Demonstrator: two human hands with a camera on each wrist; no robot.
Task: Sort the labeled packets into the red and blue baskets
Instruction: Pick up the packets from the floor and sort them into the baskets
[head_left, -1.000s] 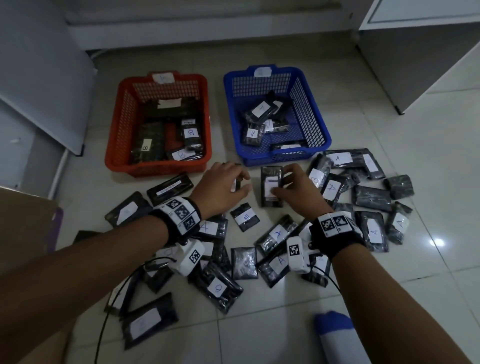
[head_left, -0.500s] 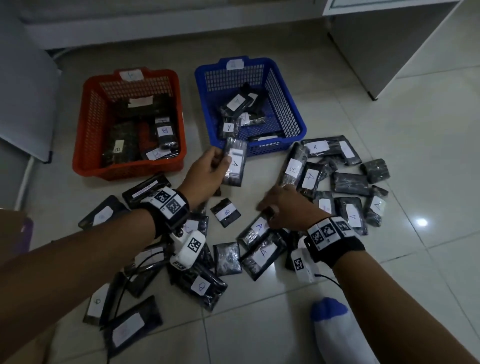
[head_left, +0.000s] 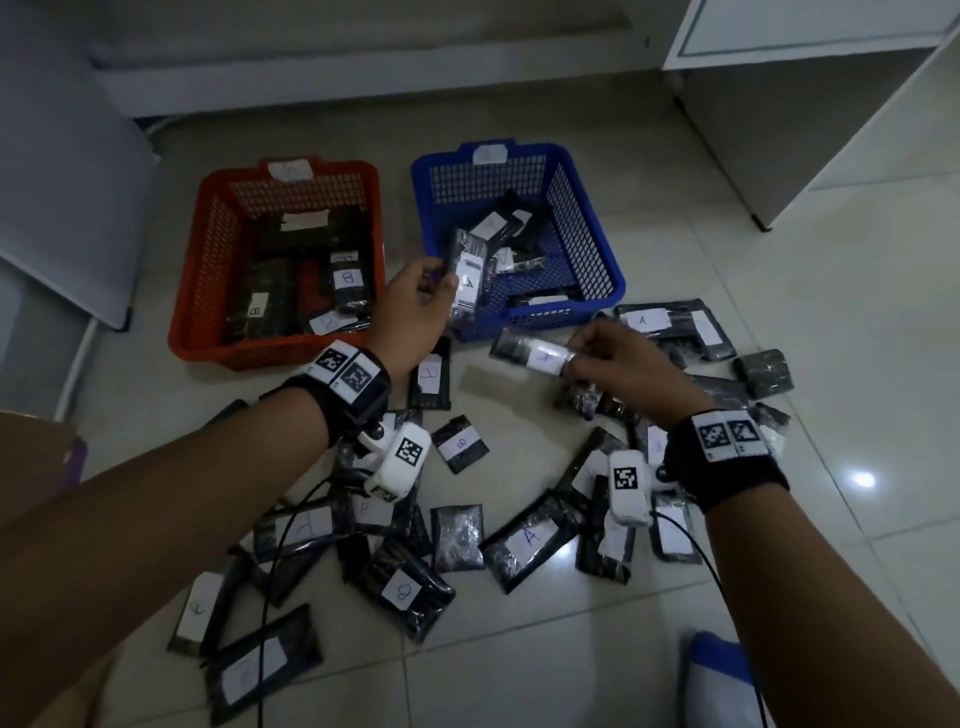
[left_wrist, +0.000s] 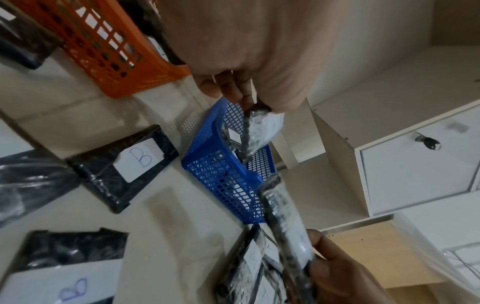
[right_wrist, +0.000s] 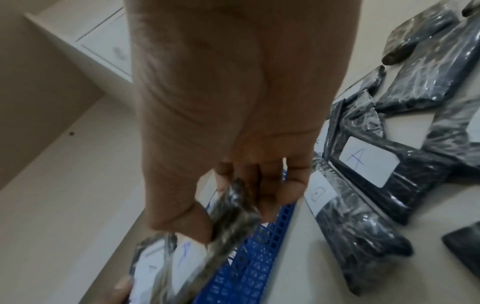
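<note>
Above tiled floor, hands pinch packets.

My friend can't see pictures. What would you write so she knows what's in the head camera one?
A person's left hand holds a dark packet labeled A over the blue basket, while the right hand pinches another packet just in front of it. A red basket holding B packets sits to the left, and many labeled packets lie scattered on the tiled floor.
</note>
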